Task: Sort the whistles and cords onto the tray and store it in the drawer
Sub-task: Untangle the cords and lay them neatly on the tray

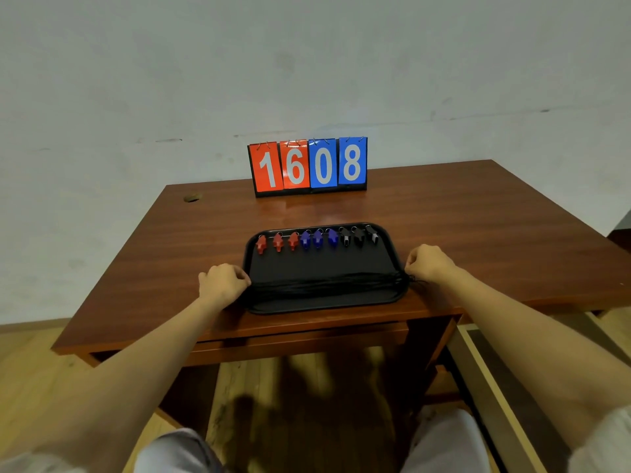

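Along tray [269, 308] near edge, left hand [222, 283] and right hand [428, 261] curled, pinching cords [324, 285] at each end; pull taut, lay parallel below whistles [317, 238].

A black tray [324, 268] is sitting on a brown wooden desk [177, 261]; nine whistles are lying in a row along its far edge, three red whistles [278, 242], three blue whistles [318, 238], three black whistles [358, 236]; black cords [324, 285] are stretching across its near part; the left hand [222, 283] and right hand [428, 261] are gripping the cord ends at the tray's sides; a flip scoreboard [309, 167] is showing 1608 behind; an open drawer [512, 370] is showing at the lower right.
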{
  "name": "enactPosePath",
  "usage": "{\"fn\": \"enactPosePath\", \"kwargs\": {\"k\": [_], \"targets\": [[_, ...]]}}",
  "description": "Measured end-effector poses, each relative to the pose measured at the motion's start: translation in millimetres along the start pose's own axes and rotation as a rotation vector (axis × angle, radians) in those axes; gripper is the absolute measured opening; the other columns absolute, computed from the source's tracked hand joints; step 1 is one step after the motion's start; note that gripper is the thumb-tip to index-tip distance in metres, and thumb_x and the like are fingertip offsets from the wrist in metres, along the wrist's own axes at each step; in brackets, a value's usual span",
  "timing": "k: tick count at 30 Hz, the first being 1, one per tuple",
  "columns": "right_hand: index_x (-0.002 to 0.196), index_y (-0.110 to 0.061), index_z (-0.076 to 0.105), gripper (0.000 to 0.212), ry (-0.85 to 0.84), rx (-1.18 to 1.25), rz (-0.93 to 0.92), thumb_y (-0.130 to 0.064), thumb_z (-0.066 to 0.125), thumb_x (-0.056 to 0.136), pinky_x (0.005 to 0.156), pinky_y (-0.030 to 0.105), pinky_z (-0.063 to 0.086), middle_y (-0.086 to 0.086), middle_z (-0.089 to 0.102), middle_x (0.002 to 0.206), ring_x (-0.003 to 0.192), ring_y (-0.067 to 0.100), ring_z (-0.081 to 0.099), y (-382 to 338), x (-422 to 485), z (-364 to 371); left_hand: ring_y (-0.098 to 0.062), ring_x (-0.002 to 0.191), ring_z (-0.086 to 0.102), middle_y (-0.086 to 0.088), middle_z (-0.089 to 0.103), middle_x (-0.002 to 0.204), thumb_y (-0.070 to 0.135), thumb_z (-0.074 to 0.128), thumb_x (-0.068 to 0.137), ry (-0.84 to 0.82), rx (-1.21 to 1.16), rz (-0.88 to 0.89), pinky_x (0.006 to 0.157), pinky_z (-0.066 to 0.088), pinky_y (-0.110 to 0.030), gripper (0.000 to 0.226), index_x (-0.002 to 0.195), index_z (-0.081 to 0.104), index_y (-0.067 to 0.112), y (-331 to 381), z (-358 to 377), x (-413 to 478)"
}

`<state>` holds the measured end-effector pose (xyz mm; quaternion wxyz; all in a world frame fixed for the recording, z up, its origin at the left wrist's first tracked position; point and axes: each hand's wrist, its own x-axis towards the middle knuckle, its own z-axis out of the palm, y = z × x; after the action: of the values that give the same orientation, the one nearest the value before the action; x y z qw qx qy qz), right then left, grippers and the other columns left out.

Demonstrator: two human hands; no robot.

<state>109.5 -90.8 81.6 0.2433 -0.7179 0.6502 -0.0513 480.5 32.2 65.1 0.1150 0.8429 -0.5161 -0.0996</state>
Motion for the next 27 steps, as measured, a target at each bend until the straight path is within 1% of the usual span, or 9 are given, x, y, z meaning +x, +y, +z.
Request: {"fn": "enactPosePath", "kwargs": {"k": [4, 7, 10, 12, 17, 19, 21, 23, 27], "targets": [[0.089, -0.009, 0.065, 0.014, 0.002, -0.015, -0.036, -0.011, 0.051, 0.090, 0.063, 0.034, 0.049, 0.011, 0.066, 0.088, 0.075, 0.027, 0.059, -0.4, -0.3, -0.4, -0.028, 0.128, 0.034, -0.005, 0.050, 0.128, 0.033, 0.057, 0.087, 0.046, 0.127, 0.044, 0.106, 0.020, -0.045, 0.022, 0.106, 0.068, 0.031, 3.6, 4.2, -4.9], [0.094, -0.012, 0.063, 0.015, 0.040, -0.026, -0.111, -0.014, 0.048, 0.092, 0.062, 0.032, 0.046, 0.009, 0.065, 0.093, 0.077, 0.025, 0.058, -3.4, -0.5, 0.8, -0.022, 0.131, 0.031, 0.001, 0.048, 0.132, 0.039, 0.055, 0.089, 0.116, 0.118, 0.201, 0.107, 0.017, -0.044, 0.031, 0.117, 0.063, 0.029, 8.0, 11.9, -10.0], [0.115, -0.013, 0.063, 0.024, 0.074, -0.031, -0.260, -0.017, 0.051, 0.094, 0.082, 0.035, 0.050, 0.007, 0.063, 0.115, 0.102, 0.025, 0.060, -8.3, -1.4, 7.3, -0.017, 0.135, 0.032, 0.005, 0.046, 0.138, 0.040, 0.051, 0.093, 0.115, 0.113, 0.355, 0.110, 0.015, -0.042, 0.037, 0.127, 0.057, 0.028, 15.2, 22.1, -16.6], [0.126, -0.014, 0.058, 0.033, 0.025, -0.073, -0.360, -0.020, 0.055, 0.095, 0.098, 0.036, 0.046, 0.004, 0.058, 0.129, 0.119, 0.024, 0.054, -9.7, -3.3, 15.3, -0.016, 0.136, 0.033, 0.004, 0.046, 0.139, 0.040, 0.050, 0.094, 0.102, 0.101, 0.425, 0.112, 0.014, -0.040, 0.039, 0.131, 0.055, 0.026, 19.0, 29.4, -20.3], [0.130, -0.019, 0.054, 0.037, -0.048, -0.233, -0.389, -0.021, 0.058, 0.093, 0.107, 0.044, 0.039, 0.004, 0.052, 0.135, 0.129, 0.024, 0.043, -2.9, -6.0, 34.9, -0.017, 0.132, 0.038, 0.002, 0.050, 0.134, 0.038, 0.056, 0.091, 0.123, 0.122, 0.452, 0.111, 0.017, -0.038, 0.043, 0.132, 0.053, 0.023, 19.0, 45.3, -26.1], [0.129, -0.020, 0.054, 0.036, 0.000, -0.178, -0.403, -0.024, 0.056, 0.094, 0.109, 0.046, 0.035, 0.003, 0.051, 0.136, 0.132, 0.024, 0.039, -2.6, -6.3, 35.5, -0.020, 0.128, 0.044, 0.001, 0.054, 0.129, 0.034, 0.062, 0.088, 0.188, 0.094, 0.482, 0.108, 0.023, -0.037, 0.043, 0.128, 0.055, 0.021, 16.7, 50.2, -28.6], [0.128, -0.020, 0.055, 0.033, 0.090, -0.133, -0.395, -0.027, 0.053, 0.095, 0.110, 0.045, 0.033, 0.003, 0.049, 0.138, 0.134, 0.024, 0.035, -4.7, -3.7, 33.8, -0.022, 0.115, 0.054, 0.000, 0.061, 0.114, 0.031, 0.066, 0.084, 0.297, 0.067, 0.557, 0.101, 0.029, -0.033, 0.034, 0.116, 0.063, 0.019, 15.4, 55.4, -31.8], [0.127, -0.018, 0.056, 0.032, 0.154, -0.096, -0.326, -0.026, 0.050, 0.097, 0.108, 0.044, 0.036, 0.006, 0.047, 0.137, 0.133, 0.026, 0.035, -7.4, 2.6, 32.0, -0.017, 0.099, 0.059, 0.004, 0.064, 0.097, 0.037, 0.059, 0.085, 0.377, 0.017, 0.633, 0.091, 0.029, -0.026, 0.024, 0.100, 0.070, 0.021, 17.7, 59.7, -37.6], [0.131, -0.014, 0.051, 0.034, 0.114, -0.073, -0.167, -0.024, 0.045, 0.099, 0.101, 0.044, 0.041, 0.012, 0.040, 0.138, 0.126, 0.033, 0.040, -11.8, 18.2, 29.2, -0.010, 0.085, 0.055, 0.010, 0.064, 0.084, 0.052, 0.044, 0.085, 0.291, -0.161, 0.655, 0.083, 0.028, -0.023, 0.042, 0.086, 0.076, 0.026, 29.6, 72.7, -48.7]]}}
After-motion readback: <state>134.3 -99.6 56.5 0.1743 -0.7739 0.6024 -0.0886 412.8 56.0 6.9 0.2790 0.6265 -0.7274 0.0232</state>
